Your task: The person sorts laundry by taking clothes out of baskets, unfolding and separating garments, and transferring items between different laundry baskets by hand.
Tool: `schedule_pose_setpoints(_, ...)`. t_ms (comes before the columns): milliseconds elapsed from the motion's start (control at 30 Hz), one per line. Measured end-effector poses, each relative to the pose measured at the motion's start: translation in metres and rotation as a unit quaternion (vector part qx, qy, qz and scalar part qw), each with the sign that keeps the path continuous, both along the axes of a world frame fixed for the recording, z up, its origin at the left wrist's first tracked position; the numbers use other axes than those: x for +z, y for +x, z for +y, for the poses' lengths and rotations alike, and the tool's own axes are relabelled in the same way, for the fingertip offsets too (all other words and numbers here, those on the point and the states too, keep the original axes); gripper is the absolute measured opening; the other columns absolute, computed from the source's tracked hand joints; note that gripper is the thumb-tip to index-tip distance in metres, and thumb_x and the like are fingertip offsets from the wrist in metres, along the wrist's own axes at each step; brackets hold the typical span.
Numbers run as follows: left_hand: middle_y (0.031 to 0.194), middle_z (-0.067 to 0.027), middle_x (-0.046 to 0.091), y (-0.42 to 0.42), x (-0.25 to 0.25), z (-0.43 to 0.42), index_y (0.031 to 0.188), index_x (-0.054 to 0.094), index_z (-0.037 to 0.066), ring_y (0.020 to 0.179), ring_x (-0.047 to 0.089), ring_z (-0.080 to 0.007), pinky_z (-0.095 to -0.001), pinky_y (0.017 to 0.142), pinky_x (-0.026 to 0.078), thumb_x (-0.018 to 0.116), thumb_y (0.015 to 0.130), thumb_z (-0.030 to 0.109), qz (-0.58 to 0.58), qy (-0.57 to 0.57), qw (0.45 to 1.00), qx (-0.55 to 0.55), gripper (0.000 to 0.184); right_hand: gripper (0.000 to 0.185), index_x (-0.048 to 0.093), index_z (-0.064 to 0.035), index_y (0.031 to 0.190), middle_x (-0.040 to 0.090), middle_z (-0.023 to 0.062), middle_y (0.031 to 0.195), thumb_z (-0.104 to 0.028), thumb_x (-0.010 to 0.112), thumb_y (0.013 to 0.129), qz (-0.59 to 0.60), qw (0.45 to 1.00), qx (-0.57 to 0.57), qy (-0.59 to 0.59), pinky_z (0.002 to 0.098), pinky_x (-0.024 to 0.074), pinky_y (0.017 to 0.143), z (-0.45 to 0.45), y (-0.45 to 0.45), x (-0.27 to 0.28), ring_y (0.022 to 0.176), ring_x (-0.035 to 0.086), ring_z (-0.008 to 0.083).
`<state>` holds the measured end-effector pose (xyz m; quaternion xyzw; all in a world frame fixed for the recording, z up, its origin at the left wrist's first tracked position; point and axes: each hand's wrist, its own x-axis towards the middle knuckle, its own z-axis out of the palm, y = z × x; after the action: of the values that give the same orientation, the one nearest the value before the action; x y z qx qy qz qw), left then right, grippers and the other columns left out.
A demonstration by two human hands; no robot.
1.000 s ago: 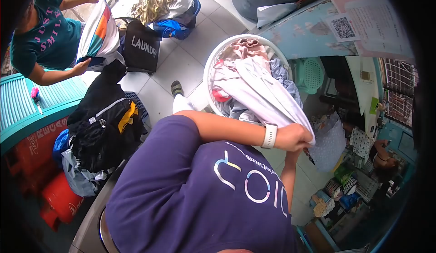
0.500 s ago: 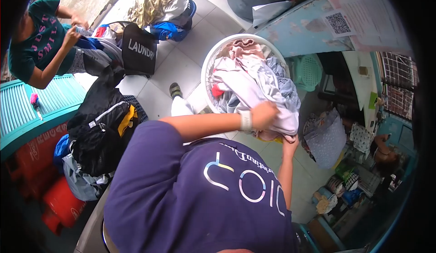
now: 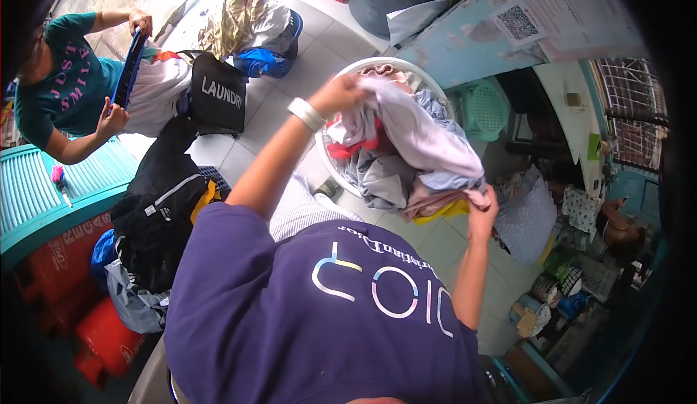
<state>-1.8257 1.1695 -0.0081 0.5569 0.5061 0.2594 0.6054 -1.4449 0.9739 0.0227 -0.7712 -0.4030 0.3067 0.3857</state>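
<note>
My left hand (image 3: 341, 93), with a white watch on its wrist, grips one part of a pale pink cloth (image 3: 428, 132) over the far left side of the round white basket (image 3: 328, 145). The cloth is stretched toward the right and blurs near my fingers. My right hand (image 3: 481, 211) is closed on a pink fabric edge at the pile's near right side. Beneath and around the cloth lie grey, blue and red garments, and a yellow piece (image 3: 444, 211) hangs over the near rim.
At the left another person (image 3: 76, 84) holds a dark blue item beside a black laundry bag (image 3: 219, 98). Dark clothes (image 3: 156, 215) are heaped left of me, near red gas cylinders (image 3: 109, 339). A green plastic stool (image 3: 485, 110) stands right of the basket.
My left hand has swept left and away, lifting the pale cloth with it. My right hand has shifted slightly right. The other person has raised the dark blue item.
</note>
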Motion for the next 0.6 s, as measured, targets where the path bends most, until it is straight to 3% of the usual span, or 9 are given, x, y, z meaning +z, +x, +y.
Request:
schedule_pose_setpoints(33, 0.079, 0.0012, 0.065, -0.011, -0.005, 0.009, 0.102, 0.068, 0.004, 0.061, 0.056, -0.0045, -0.0217, 0.052, 0.046, 0.059, 0.088, 0.013, -0.204, 0.005, 0.978, 0.054, 0.019, 0.050, 0.053, 0.0018, 0.119, 0.060, 0.0076, 0.108, 0.012, 0.067, 0.072, 0.014, 1.000, 0.002, 0.016, 0.0265, 0.0438, 0.085, 0.009, -0.005, 0.020, 0.097, 0.056, 0.0150)
schedule_pose_setpoints(67, 0.087, 0.0017, 0.067, -0.031, 0.013, 0.014, 0.106, 0.066, 0.003, 0.068, 0.059, -0.0046, -0.0213, 0.062, 0.049, 0.059, 0.091, 0.016, -0.185, 0.020, 0.981, 0.055, 0.021, 0.048, 0.053, 0.0024, 0.118, 0.059, 0.0073, 0.108, 0.012, 0.066, 0.073, -0.002, 0.998, -0.004, 0.057, 0.0263, 0.0435, 0.085, 0.014, -0.008, 0.035, 0.097, 0.055, 0.0148)
schedule_pose_setpoints(167, 0.089, 0.0025, 0.066, -0.060, 0.090, 0.008, 0.109, 0.065, 0.001, 0.076, 0.057, -0.0024, -0.0179, 0.066, 0.046, 0.059, 0.092, 0.016, -0.138, 0.080, 0.985, 0.065, 0.023, 0.044, 0.054, 0.0028, 0.117, 0.059, 0.0060, 0.106, 0.011, 0.064, 0.075, 0.028, 0.990, -0.044, 0.133, 0.0269, 0.0430, 0.086, 0.030, -0.018, 0.081, 0.097, 0.054, 0.0143)
schedule_pose_setpoints(233, 0.088, 0.0008, 0.066, -0.065, 0.101, 0.007, 0.110, 0.064, 0.000, 0.076, 0.057, -0.0021, -0.0180, 0.065, 0.046, 0.059, 0.092, 0.014, -0.183, 0.131, 0.972, 0.072, 0.024, 0.042, 0.054, 0.0026, 0.117, 0.059, 0.0064, 0.107, 0.009, 0.064, 0.076, 0.027, 0.984, 0.000, 0.177, 0.0276, 0.0431, 0.087, 0.040, -0.026, 0.122, 0.098, 0.055, 0.0149)
schedule_pose_setpoints(367, 0.088, 0.0003, 0.066, -0.076, 0.139, -0.015, 0.110, 0.064, -0.001, 0.074, 0.058, -0.0028, -0.0191, 0.066, 0.048, 0.058, 0.092, 0.012, -0.133, 0.166, 0.974, 0.083, 0.023, 0.040, 0.054, 0.0033, 0.116, 0.059, 0.0068, 0.108, 0.007, 0.064, 0.077, 0.033, 0.969, 0.000, 0.244, 0.0290, 0.0436, 0.087, 0.052, -0.033, 0.172, 0.099, 0.055, 0.0154)
schedule_pose_setpoints(433, 0.067, 0.0060, 0.057, -0.074, 0.152, -0.028, 0.104, 0.066, 0.002, 0.052, 0.044, 0.0005, -0.0178, 0.045, 0.033, 0.059, 0.090, 0.010, -0.156, 0.166, 0.957, 0.182, 0.018, 0.037, 0.057, 0.0033, 0.114, 0.061, 0.0071, 0.108, 0.008, 0.061, 0.077, 0.039, 0.964, 0.030, 0.262, 0.0292, 0.0425, 0.090, 0.058, -0.032, 0.183, 0.099, 0.056, 0.0157)
schedule_pose_setpoints(500, 0.068, 0.0050, 0.058, -0.084, 0.159, -0.035, 0.102, 0.066, 0.001, 0.050, 0.044, 0.0002, -0.0187, 0.044, 0.033, 0.060, 0.090, 0.007, -0.197, 0.132, 0.948, 0.214, 0.015, 0.037, 0.057, 0.0030, 0.113, 0.061, 0.0076, 0.107, 0.008, 0.061, 0.077, 0.045, 0.962, 0.021, 0.268, 0.0290, 0.0436, 0.089, 0.068, -0.036, 0.181, 0.099, 0.056, 0.0160)
schedule_pose_setpoints(567, 0.069, 0.0036, 0.060, -0.108, 0.154, -0.039, 0.101, 0.066, 0.000, 0.049, 0.045, 0.0003, -0.0185, 0.042, 0.033, 0.059, 0.090, 0.007, -0.132, 0.250, 0.924, 0.258, 0.014, 0.037, 0.057, 0.0028, 0.113, 0.061, 0.0076, 0.106, 0.008, 0.062, 0.077, 0.061, 0.969, 0.022, 0.240, 0.0283, 0.0448, 0.087, 0.079, -0.038, 0.168, 0.097, 0.057, 0.0156)
schedule_pose_setpoints(600, 0.069, 0.0036, 0.060, -0.115, 0.155, -0.042, 0.101, 0.066, 0.000, 0.049, 0.045, 0.0003, -0.0185, 0.042, 0.033, 0.059, 0.090, 0.007, -0.131, 0.249, 0.924, 0.258, 0.014, 0.035, 0.057, 0.0043, 0.111, 0.063, 0.0062, 0.102, 0.008, 0.064, 0.077, 0.057, 0.968, 0.021, 0.243, 0.0263, 0.0452, 0.083, 0.087, -0.039, 0.153, 0.093, 0.058, 0.0137)
